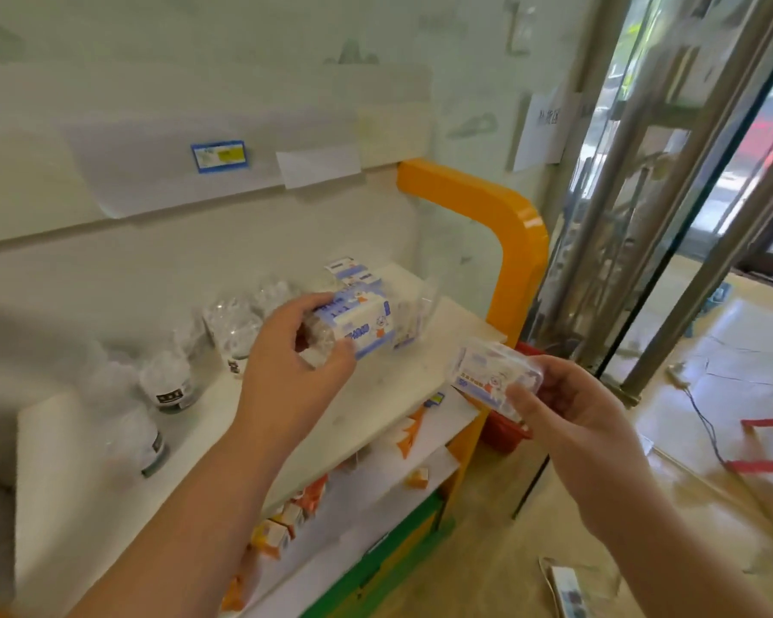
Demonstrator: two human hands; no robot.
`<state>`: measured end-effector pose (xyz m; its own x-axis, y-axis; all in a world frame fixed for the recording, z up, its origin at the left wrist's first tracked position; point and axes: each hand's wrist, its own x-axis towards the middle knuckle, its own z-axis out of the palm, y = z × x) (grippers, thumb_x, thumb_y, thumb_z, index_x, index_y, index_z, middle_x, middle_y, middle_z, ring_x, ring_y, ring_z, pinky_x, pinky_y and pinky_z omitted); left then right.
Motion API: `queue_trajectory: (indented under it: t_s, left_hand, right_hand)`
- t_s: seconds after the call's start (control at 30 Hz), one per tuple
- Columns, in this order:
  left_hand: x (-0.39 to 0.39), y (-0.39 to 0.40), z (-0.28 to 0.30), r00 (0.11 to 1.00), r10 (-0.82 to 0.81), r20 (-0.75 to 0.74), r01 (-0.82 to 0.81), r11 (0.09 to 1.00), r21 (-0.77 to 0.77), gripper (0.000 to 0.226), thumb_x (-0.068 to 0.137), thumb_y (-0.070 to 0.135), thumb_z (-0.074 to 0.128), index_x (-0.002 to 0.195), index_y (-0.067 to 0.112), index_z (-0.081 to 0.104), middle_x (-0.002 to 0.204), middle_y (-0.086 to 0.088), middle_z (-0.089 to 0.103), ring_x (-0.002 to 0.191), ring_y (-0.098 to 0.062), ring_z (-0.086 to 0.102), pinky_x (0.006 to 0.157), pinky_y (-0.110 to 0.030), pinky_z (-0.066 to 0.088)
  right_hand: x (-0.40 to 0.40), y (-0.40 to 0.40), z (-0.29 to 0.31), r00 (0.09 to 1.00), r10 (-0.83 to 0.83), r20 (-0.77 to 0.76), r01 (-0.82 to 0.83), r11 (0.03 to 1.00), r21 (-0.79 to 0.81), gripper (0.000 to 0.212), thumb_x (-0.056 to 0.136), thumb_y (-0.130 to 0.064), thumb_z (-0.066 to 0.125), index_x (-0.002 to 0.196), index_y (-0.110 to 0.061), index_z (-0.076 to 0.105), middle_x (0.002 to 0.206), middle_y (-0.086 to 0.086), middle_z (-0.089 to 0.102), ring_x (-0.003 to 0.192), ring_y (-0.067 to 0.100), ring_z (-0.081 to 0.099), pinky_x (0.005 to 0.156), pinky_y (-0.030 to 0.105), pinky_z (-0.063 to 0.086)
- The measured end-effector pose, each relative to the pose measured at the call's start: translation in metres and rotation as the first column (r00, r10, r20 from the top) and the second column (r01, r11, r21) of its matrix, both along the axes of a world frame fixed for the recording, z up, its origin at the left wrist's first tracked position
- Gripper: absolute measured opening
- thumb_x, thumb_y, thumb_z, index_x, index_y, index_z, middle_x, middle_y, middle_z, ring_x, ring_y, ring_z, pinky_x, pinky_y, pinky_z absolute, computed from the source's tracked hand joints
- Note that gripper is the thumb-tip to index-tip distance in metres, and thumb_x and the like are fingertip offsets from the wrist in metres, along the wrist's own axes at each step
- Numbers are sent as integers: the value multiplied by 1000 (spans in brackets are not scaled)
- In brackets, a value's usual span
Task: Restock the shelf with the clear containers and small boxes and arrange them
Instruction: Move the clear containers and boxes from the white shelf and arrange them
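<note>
Restocking, placing step. A small box (362, 325) is gripped by the left hand (293, 350), thumb and fingers curled round its near end, and is held just above the shelf (376, 394) beside the boxes already there. A clear container (494, 372), with blue-and-white print inside it, is pinched between thumb and fingertips of the right hand (567, 412) and is held off the shelf's front edge, at about 4 o'clock from the box. By judgement, the box is about to be set down against the stack (353, 272) at its 12 o'clock; the next move calls for a short lowering and a square push against its neighbours, after which the container can be brought in from 4 o'clock. The free board at 6 to 7 o'clock of the left hand offers room for it.

Counts: one box in hand and one container in hand. In the stack about three box tops are discernible, though blur and the left hand prevent a firm count. At 9 o'clock of the left hand, a row of jars (170, 381) is seen, roughly five, blurred at both ends. On the lower shelf (438, 461), orange-and-white cartons (306, 497) are scattered; at least six are visible.
</note>
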<state>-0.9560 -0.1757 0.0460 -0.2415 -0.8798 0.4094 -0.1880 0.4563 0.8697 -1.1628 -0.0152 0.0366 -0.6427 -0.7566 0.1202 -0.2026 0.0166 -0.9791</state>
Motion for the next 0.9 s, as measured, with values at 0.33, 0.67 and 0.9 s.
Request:
queue_trajectory:
  t_s: [0.33,0.67,0.9]
  left_hand:
    - [-68,-46,-20,992,104,69,-108,993,50,47,78,15,74,116,37,59,113,15,64,97,2,61,75,-7,44]
    - [-147,-102,6,924,309,225,-327,944,45,38,78,13,74,106,31,55,93,9,64,70,1,58,59,-10,44]
    - [-185,-173,4,861,271,430,-327,943,59,34,73,27,73,103,32,57,100,4,63,80,-8,61,66,-22,46]
  right_hand:
    - [-77,-85,-28,994,110,6,-110,989,98,20,89,-17,71,91,-36,63,84,-18,71,79,4,68,72,33,60]
    - [-158,-161,-49,933,354,63,-360,922,142,13,86,-19,72,91,-22,61,84,-2,66,81,15,64,65,26,49]
    - [-176,-184,-60,880,464,102,-475,861,180,14,87,-21,71,93,-24,59,93,-6,68,88,9,66,70,34,53]
